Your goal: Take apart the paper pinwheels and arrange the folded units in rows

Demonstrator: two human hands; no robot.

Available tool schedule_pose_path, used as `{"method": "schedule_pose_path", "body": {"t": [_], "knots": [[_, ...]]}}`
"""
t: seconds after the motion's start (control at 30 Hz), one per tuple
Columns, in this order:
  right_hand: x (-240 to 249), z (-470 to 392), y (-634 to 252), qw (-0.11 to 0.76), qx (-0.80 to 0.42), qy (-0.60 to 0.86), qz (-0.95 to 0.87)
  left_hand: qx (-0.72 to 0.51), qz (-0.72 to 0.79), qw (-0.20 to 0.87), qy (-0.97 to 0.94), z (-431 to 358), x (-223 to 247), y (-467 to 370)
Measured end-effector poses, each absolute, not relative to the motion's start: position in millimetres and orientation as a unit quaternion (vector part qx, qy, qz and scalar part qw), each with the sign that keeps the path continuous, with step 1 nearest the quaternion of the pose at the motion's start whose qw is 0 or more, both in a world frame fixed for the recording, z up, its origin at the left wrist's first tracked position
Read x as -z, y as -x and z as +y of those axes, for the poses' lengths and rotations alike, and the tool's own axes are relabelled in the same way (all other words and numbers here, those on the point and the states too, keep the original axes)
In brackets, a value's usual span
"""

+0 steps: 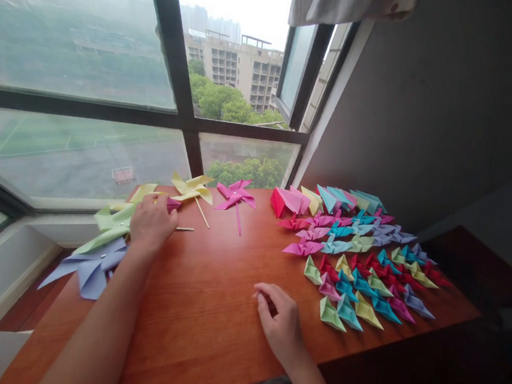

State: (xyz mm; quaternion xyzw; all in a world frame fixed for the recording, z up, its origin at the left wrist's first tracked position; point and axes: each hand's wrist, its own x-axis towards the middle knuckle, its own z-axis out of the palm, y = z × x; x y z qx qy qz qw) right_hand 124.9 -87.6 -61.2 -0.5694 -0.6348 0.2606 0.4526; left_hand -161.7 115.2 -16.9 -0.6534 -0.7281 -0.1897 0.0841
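My left hand (153, 222) reaches to the far left of the table, fingers curled down among paper pinwheels. A magenta folded paper piece (173, 204) juts out by its fingertips; the rest is hidden behind the hand. Beside this hand lie a green pinwheel (112, 226) and a lavender pinwheel (97, 265). Farther back are a yellow pinwheel (192, 187) and a pink pinwheel (236, 194), both on sticks. Over the table's front middle, my right hand (277, 319) has its thumb and forefinger bent together in a loop, with nothing visible in them.
Rows of folded paper boats (366, 311), paper cranes (334, 245) and paper planes (295, 200) cover the right of the wooden table (201, 307). Windows with dark frames (190, 123) border the back and left. A grey wall (423, 123) rises at the right.
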Motion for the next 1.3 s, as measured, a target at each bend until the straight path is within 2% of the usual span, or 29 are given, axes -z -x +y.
{"method": "schedule_pose_path", "body": {"t": [0.17, 0.83, 0.97, 1.07, 1.13, 1.23, 1.3], "knots": [[62, -87, -124, 0.465, -0.259, 0.563, -0.632, 0.127, -0.732, 0.089, 0.664, 132, 16, 163], [57, -85, -125, 0.499, -0.261, 0.562, -0.606, 0.073, -0.734, 0.057, 0.673, 116, 12, 146], [57, -84, -125, 0.499, -0.262, 0.562, -0.606, 0.072, -0.741, 0.056, 0.666, 112, 3, 144], [57, -84, -125, 0.499, -0.264, 0.561, -0.605, 0.125, -0.723, 0.053, 0.677, 107, -9, 138], [56, -84, -125, 0.502, -0.266, 0.562, -0.601, 0.200, -0.676, 0.014, 0.709, 100, -18, 129], [55, -84, -125, 0.505, -0.273, 0.565, -0.593, 0.243, -0.599, -0.059, 0.760, 80, -25, 105], [56, -85, -125, 0.511, -0.284, 0.568, -0.579, 0.327, -0.489, -0.196, 0.785, 61, -26, 83]]}}
